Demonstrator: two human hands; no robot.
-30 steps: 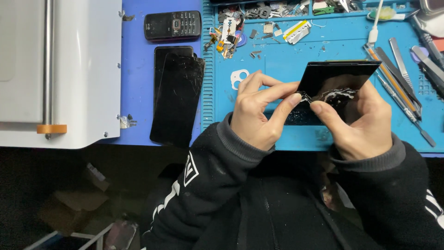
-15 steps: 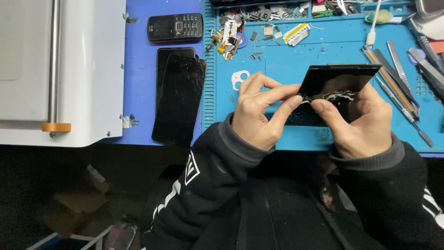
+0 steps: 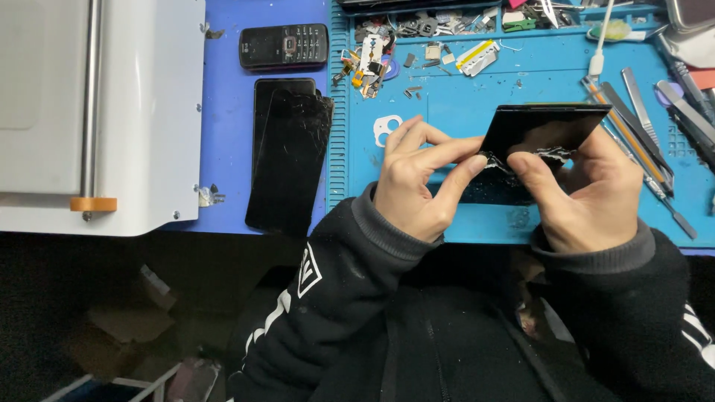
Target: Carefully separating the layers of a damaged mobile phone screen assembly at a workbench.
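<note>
Both hands grip the cracked black panel (image 3: 540, 130): left hand (image 3: 421, 182) pinches its broken edge at 3 o'clock. Right hand (image 3: 588, 193) clamps the near side (long axis running 9 to 3).

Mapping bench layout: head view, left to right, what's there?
White machine → black cracked screen panels → left hand → broken black panel held by both hands → right hand → metal tools.

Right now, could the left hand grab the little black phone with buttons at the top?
Probably not at once: the left hand is pinching the broken black screen. The path over the mat to the button phone looks free, though.
</note>
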